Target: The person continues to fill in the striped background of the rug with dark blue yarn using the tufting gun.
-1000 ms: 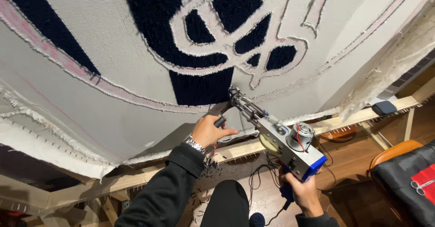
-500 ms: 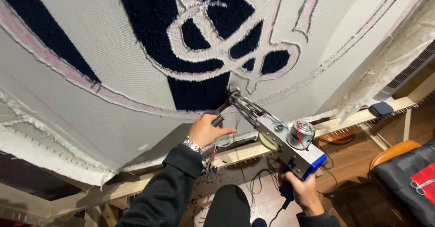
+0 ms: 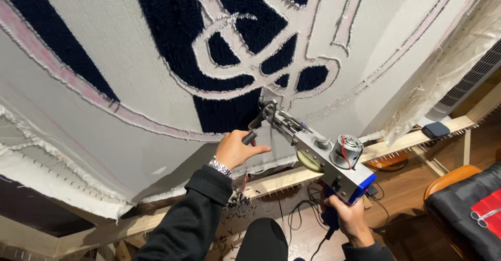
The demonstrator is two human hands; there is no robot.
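A silver tufting gun [image 3: 323, 159] with a blue rear plate and a small motor on top points at the stretched white tufting cloth [image 3: 130, 68]. Its needle end touches the cloth beside a dark navy tufted patch [image 3: 224, 112]. My left hand [image 3: 237, 149], with a wristwatch and a black sleeve, grips the gun's black front handle. My right hand [image 3: 349, 219] holds the rear grip below the blue plate. A pale pink tufted line [image 3: 78, 81] arcs across the cloth.
The cloth is stretched on a wooden frame [image 3: 282, 180] with tack strips. Black cables [image 3: 302, 214] and yarn scraps lie on the wooden floor. A chair with an orange rim and black cover [image 3: 464, 198] stands at the right. A small black object [image 3: 436, 130] rests on the frame.
The gun and both hands have shifted a little up along the cloth, and the view has tilted so that more of the navy pattern shows.
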